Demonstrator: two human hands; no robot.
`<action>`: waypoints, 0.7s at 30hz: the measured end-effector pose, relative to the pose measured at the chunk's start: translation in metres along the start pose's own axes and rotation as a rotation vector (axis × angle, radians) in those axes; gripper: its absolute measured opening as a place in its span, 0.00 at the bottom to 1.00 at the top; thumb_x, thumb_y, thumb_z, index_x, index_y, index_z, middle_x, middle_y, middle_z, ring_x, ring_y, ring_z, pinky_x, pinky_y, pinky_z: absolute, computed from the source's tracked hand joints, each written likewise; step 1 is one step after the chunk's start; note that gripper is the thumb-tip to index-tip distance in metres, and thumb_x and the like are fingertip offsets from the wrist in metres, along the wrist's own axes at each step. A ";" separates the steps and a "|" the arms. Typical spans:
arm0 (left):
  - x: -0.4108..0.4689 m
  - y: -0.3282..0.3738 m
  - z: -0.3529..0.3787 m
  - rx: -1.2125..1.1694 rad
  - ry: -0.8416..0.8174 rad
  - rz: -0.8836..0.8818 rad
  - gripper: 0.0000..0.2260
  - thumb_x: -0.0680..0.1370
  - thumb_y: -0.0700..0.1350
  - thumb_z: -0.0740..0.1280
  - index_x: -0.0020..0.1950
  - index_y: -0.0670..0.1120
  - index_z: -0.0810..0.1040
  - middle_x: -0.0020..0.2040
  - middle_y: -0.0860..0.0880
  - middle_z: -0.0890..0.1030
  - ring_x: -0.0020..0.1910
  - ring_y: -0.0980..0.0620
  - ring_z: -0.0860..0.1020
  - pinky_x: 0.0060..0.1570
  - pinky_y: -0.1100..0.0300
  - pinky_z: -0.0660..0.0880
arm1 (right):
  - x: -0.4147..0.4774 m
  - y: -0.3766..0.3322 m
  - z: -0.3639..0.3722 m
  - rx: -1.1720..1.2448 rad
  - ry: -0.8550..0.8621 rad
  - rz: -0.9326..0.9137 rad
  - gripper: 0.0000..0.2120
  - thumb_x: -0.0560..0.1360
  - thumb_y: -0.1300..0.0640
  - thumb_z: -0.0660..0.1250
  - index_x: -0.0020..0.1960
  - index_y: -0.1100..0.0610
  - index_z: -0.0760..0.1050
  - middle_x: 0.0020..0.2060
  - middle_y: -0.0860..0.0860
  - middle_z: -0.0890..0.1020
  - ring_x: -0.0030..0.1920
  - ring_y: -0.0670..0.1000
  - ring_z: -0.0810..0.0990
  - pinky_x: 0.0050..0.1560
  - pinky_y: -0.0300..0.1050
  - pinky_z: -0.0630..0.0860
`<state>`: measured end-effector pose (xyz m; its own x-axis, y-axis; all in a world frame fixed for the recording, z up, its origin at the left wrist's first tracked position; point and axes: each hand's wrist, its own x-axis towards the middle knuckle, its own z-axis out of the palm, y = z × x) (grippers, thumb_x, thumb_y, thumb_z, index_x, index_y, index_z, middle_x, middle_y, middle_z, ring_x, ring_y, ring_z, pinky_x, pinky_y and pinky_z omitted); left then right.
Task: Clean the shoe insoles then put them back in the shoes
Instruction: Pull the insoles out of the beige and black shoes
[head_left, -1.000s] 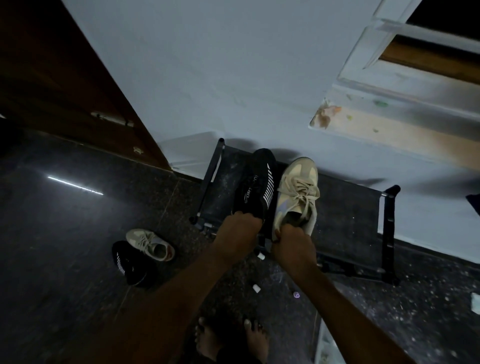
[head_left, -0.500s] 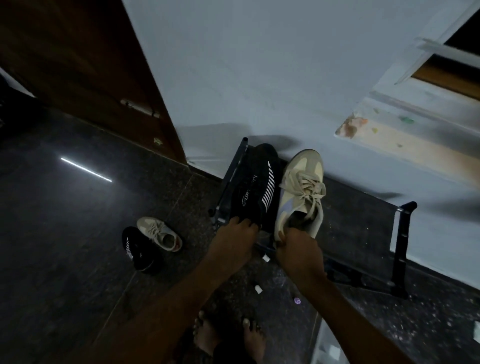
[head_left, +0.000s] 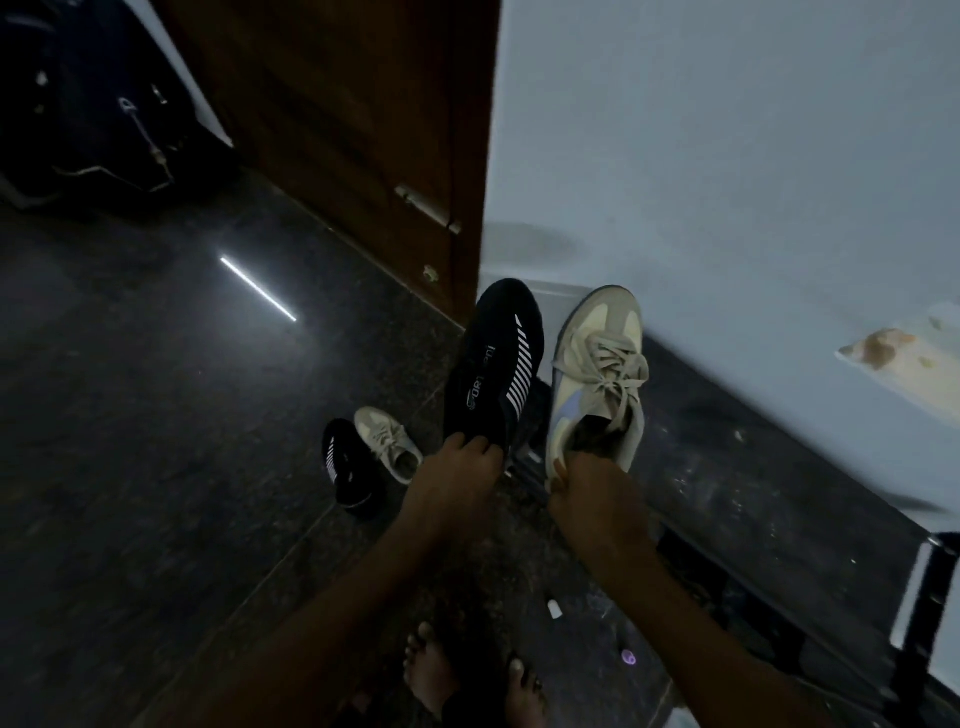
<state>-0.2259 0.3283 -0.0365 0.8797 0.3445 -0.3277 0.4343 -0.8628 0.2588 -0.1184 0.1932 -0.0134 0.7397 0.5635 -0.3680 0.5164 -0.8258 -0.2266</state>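
Left hand (head_left: 457, 467) grips the black sneaker (head_left: 493, 364) by its heel and right hand (head_left: 587, 493) pinches the beige sneaker (head_left: 597, 374) heel, toes at 12 o'clock. The other two shoes (head_left: 387, 436) are on the floor (head_left: 156, 415) at 9 o'clock. No insoles showing, so I'd guess cleaning's not started.

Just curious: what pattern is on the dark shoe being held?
Black shoe: slanted white stripes, seen in head view.

Black rack (head_left: 932, 582) partly off-frame, blurred
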 end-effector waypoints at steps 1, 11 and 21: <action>-0.003 -0.011 -0.001 -0.005 0.007 -0.020 0.10 0.81 0.43 0.64 0.63 0.44 0.75 0.59 0.45 0.77 0.60 0.41 0.74 0.47 0.46 0.77 | 0.003 -0.011 0.003 0.003 0.003 -0.021 0.11 0.80 0.51 0.65 0.52 0.59 0.79 0.47 0.56 0.83 0.48 0.58 0.82 0.42 0.46 0.72; -0.040 -0.118 0.010 -0.052 0.036 -0.194 0.11 0.81 0.43 0.65 0.62 0.44 0.76 0.61 0.46 0.78 0.61 0.42 0.74 0.48 0.46 0.78 | 0.027 -0.127 0.036 -0.025 -0.116 -0.213 0.10 0.80 0.52 0.67 0.43 0.54 0.70 0.46 0.58 0.81 0.49 0.60 0.81 0.41 0.48 0.70; -0.090 -0.219 0.058 -0.153 -0.019 -0.401 0.13 0.79 0.45 0.69 0.64 0.46 0.76 0.61 0.47 0.78 0.60 0.43 0.75 0.50 0.46 0.80 | 0.046 -0.211 0.098 -0.078 -0.312 -0.391 0.15 0.80 0.54 0.68 0.37 0.52 0.66 0.37 0.53 0.77 0.46 0.60 0.80 0.39 0.46 0.66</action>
<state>-0.4116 0.4644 -0.1167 0.6324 0.6333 -0.4460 0.7660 -0.5968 0.2388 -0.2355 0.3908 -0.0707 0.3263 0.7870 -0.5236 0.7684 -0.5435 -0.3379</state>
